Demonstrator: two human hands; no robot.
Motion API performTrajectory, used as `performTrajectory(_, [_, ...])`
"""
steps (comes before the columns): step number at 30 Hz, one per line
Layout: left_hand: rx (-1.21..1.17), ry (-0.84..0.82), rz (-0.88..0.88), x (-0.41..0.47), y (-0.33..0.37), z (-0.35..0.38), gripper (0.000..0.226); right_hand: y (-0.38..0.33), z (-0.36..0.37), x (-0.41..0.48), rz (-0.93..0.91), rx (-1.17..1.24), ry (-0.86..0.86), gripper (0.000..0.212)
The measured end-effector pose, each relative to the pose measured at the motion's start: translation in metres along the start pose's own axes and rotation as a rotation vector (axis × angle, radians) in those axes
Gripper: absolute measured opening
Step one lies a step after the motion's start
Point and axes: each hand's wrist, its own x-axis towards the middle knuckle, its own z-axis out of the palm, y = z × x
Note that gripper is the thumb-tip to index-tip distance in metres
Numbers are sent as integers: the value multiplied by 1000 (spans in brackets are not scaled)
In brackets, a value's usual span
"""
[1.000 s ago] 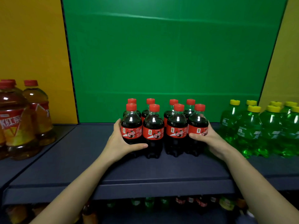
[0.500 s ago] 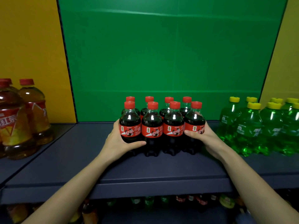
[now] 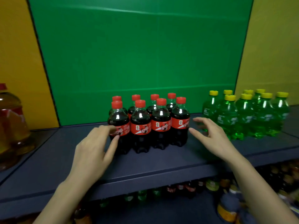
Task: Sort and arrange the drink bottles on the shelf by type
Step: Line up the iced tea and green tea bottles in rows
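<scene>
One dark blue shelf (image 3: 48, 159) runs under both hands, its front edge crossing below the wrists. A green back panel (image 3: 137, 54) rises beyond the fingertips, and yellow side panels (image 3: 16, 54) stand outward of each hand.

Well out past the left hand (image 3: 93, 152), at the frame's edge, stand big amber tea bottles (image 3: 11, 123) with red caps. Just beyond the right hand (image 3: 213, 138), on its outer side, a cluster of green bottles (image 3: 242, 115) with yellow caps crowds close behind its fingers. Beneath the forearms, a lower level holds a dim jumble of mixed bottles (image 3: 194, 188).

Between the two hands stand eight cola bottles (image 3: 140, 126), upright in two rows of four and packed tight together, with red caps, red labels and dark liquid.

The left hand is released, its fingers loosely spread; thumb and forefinger tips reach the front-left bottle's label, though blur hides whether they touch it. The right hand is released as well, fingers splayed and grasping nothing, with a narrow gap between its fingertips and the front-right bottle.
</scene>
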Motion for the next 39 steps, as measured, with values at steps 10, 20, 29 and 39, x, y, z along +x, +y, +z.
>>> performTrajectory(10, [-17, -183, 267, 14, 65, 25, 35, 23, -81, -93, 89, -394, 283, 25])
performTrajectory(20, [-52, -230, 347, 26, 152, 85, 36, 84, -154, -133, 224, -505, 343, 21])
performTrajectory(29, [15, -215, 139, 34, 224, 130, 41, 184, -233, -104, 133, -448, 262, 21])
performTrajectory(39, [32, -218, -112, 50, 274, 152, 61, 251, -261, -34, 40, -147, 62, 43])
